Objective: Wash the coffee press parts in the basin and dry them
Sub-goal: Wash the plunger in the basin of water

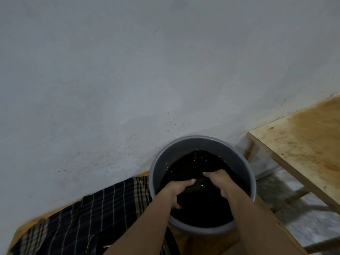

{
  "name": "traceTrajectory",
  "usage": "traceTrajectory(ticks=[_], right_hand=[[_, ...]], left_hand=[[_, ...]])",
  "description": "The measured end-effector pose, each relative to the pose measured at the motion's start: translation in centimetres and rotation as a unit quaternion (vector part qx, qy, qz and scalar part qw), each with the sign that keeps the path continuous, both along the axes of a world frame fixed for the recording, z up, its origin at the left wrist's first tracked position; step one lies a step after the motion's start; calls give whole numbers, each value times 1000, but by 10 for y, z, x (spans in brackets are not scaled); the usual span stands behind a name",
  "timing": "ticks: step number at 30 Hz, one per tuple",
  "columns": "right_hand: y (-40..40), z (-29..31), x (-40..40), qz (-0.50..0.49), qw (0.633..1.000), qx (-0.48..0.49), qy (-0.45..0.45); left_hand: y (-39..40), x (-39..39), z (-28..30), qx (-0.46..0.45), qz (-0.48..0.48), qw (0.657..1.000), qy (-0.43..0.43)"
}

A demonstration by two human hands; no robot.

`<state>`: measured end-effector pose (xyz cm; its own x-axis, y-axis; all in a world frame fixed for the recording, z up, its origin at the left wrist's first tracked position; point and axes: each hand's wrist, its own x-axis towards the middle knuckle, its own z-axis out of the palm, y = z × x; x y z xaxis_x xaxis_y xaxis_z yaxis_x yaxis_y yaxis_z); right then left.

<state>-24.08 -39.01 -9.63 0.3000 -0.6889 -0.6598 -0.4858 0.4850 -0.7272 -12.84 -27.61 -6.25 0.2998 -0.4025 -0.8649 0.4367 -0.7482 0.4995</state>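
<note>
A grey round basin (184, 150) stands on a low wooden surface against the wall, filled with very dark water. Both my hands are in it. My left hand (177, 190) curls round one end of a dark coffee press part (197, 184) lying at the water's surface. My right hand (219, 181) grips the other end, fingers over the top. The part is black and wet; its shape is hard to make out against the water. Whatever else lies under the water is hidden.
A dark checked cloth (88, 214) lies spread on the wooden surface left of the basin. A stained plywood table (301, 137) stands to the right, with pale tiled floor (303, 223) below it. A grey-white wall (128, 70) fills the background.
</note>
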Motion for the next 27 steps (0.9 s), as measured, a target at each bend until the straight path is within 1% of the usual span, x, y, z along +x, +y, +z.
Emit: traceTrajectory(ticks=[3,5,7,8,9,10,11,13,14,15,16,17,18,19,20,21,22,23,24,25,26,27], right_hand=[[4,8,-1,12,999,42,-19],[8,7,3,-5,999,31,-14],[10,8,4,-24,999,32,-5],[12,10,3,-31,998,48,-8],[12,12,3,-36,997,71,-21],[13,13,2,-38,994,95,-35],[14,14,2,-40,991,117,-51],[15,16,3,-38,987,136,-71],[16,17,3,-39,987,136,-77],[17,18,4,-40,987,133,-82],[18,19,4,-40,987,131,-86],[17,20,3,-37,988,125,-87],[17,22,2,-33,989,117,-86],[16,23,0,-24,990,110,-88],[15,26,-2,-12,990,106,-96],[14,29,-4,-2,989,101,-112],[12,32,-7,6,986,95,-134],[12,33,-9,13,984,84,-154],[12,34,-11,15,983,70,-169],[13,34,-12,22,984,50,-169],[15,34,-13,37,987,28,-157],[17,33,-13,50,990,11,-134]], left_hand=[[-2,2,-9,6,22,997,-67],[-2,2,-9,8,17,994,-110],[-1,3,-5,-8,9,992,-128],[-2,3,-2,-26,4,988,-152],[-3,4,-1,-43,-12,978,-203],[-4,6,2,-56,-44,961,-266],[-5,7,6,-64,-83,936,-336],[-7,7,17,-66,-148,871,-464],[-8,7,23,-70,-169,840,-510],[-9,7,28,-79,-184,814,-546],[-10,6,32,-88,-195,794,-569],[-11,6,36,-96,-201,781,-583],[-12,7,36,-103,-202,778,-586],[-12,9,36,-110,-198,785,-576],[-12,12,34,-109,-185,807,-549],[-12,17,31,-108,-161,839,-509],[-13,20,28,-102,-123,882,-443],[-13,22,23,-94,-69,930,-350],[-13,23,18,-80,-10,965,-250],[-11,24,12,-63,43,984,-163],[-8,23,11,-47,82,991,-99],[-5,23,7,-30,100,993,-55]])
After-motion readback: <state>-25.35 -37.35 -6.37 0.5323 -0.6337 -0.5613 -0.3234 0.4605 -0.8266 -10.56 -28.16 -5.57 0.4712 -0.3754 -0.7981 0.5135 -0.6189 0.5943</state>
